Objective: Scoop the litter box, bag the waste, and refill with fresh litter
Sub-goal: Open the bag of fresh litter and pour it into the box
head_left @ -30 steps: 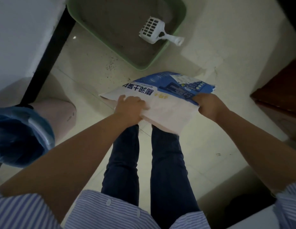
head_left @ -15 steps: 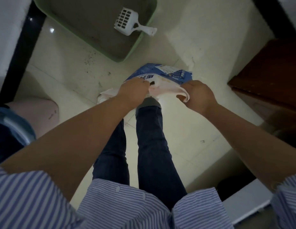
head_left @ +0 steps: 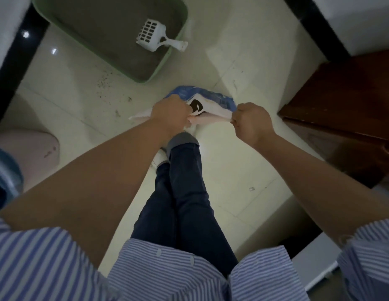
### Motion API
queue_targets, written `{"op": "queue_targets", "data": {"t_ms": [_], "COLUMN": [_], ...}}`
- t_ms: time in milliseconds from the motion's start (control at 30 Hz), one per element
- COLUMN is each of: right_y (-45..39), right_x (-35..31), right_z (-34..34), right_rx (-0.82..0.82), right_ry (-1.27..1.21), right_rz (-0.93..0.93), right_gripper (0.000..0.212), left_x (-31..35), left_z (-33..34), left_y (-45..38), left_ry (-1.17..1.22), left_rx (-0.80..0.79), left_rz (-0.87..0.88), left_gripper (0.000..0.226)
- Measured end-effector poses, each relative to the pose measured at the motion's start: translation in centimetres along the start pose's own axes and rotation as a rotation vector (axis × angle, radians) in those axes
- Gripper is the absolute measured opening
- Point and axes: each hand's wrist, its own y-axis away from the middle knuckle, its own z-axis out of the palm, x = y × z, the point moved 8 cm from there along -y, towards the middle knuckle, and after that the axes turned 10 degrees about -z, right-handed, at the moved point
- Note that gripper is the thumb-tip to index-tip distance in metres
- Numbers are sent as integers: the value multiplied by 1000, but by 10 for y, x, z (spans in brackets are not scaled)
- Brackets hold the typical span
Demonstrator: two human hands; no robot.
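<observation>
Both hands reached down at arm's length: the left hand [head_left: 170,115] and right hand [head_left: 252,122] each gripped the mouth of the blue-and-white plastic litter bag [head_left: 213,105], apparently pulling it apart. At 11 o'clock, well apart, sat the green plastic litter box [head_left: 177,48] holding a white slotted scoop [head_left: 152,38].

The floor [head_left: 243,51] is pale, glossy tile with thin grout lines. A green litter box [head_left: 167,61] sits on it, beyond the left hand [head_left: 170,115], with a white scoop [head_left: 154,38] lying across the box's near rim. Dark specks [head_left: 104,80] are scattered on the tile just beside the box, left of that hand. A pink bin [head_left: 35,148] stands well to the left. A brown cabinet [head_left: 345,118] stands near the right hand [head_left: 252,123], on its right.
</observation>
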Motion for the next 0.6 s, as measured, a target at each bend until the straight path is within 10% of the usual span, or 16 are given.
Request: {"op": "queue_targets", "data": {"t_ms": [600], "right_y": [102], "right_x": [-167], "right_z": [-45], "right_rx": [28], "right_ry": [212], "right_rz": [-618], "right_gripper": [37], "left_x": [0], "left_z": [67], "left_y": [255], "left_ry": [262], "left_rx": [100], "left_rz": [-322], "left_gripper": [33]}}
